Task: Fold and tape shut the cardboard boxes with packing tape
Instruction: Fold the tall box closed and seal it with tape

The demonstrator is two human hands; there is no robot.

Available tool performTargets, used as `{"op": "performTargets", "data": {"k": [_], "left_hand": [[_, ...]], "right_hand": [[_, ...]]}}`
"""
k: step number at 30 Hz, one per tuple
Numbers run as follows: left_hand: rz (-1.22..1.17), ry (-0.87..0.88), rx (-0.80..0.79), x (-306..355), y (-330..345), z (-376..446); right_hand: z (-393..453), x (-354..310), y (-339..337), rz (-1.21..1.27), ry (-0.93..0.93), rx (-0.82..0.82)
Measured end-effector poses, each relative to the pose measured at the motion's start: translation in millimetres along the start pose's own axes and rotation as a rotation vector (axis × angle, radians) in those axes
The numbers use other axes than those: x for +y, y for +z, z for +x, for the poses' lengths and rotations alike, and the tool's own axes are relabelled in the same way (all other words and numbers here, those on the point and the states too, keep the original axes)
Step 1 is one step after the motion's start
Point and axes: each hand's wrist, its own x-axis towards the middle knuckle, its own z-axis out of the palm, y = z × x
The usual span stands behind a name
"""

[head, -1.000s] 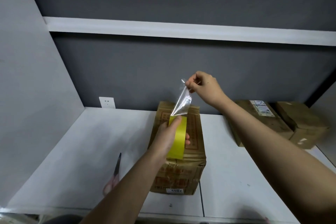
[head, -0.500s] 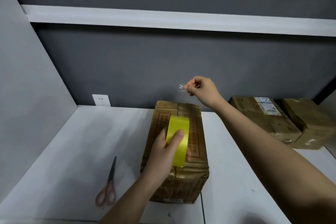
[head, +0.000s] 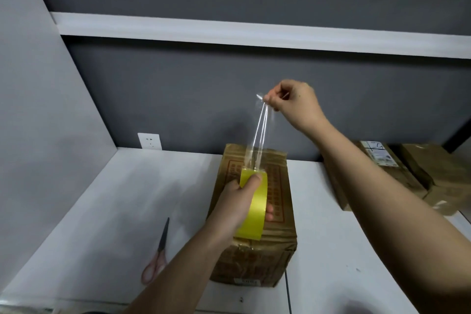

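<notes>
A brown printed cardboard box (head: 276, 214) stands closed on the white table, long side running away from me. Above its top, my left hand (head: 237, 208) grips a yellow roll of packing tape (head: 253, 205) held on edge. A clear strip of tape (head: 260, 135) runs up from the roll, twisted narrow along its length. My right hand (head: 293, 104) pinches the strip's free end above the box's far end.
Pink-handled scissors (head: 158, 252) lie on the white table (head: 127, 211) left of the box. Two more cardboard boxes (head: 407, 173) sit at the right against the grey wall. A white wall socket (head: 149, 141) is at the back left. A white shelf edge (head: 254, 33) runs overhead.
The strip between roll and right hand has lengthened and twisted into a narrow band. My right hand stays raised; my left hand keeps the roll over the box.
</notes>
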Motion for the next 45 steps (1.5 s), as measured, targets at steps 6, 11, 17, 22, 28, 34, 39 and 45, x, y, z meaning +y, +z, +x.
{"op": "performTargets", "data": {"k": [6, 11, 17, 22, 28, 34, 39, 45], "left_hand": [[0.035, -0.074, -0.046, 6, -8, 9], [-0.017, -0.081, -0.174, 2, -9, 8], [-0.011, 0.144, -0.156, -13, -9, -5], [-0.004, 0.101, -0.105, -6, 0, 3], [-0.138, -0.061, -0.082, -1, 7, 13], [-0.161, -0.092, -0.072, -3, 3, 18], [-0.141, -0.08, -0.066, -3, 5, 17], [-0.149, -0.096, -0.069, -2, 3, 14]], "right_hand": [[18, 3, -2, 0.189, 0.04, 0.086], [31, 8, 5, 0.089, 0.09, -0.1], [17, 56, 41, 0.13, 0.281, -0.286], [8, 90, 59, 0.114, 0.333, -0.311], [0, 122, 89, 0.096, 0.355, -0.387], [2, 128, 98, 0.121, 0.406, -0.429], [7, 129, 96, 0.068, 0.503, -0.504], [18, 121, 90, 0.001, 0.614, -0.718]]}}
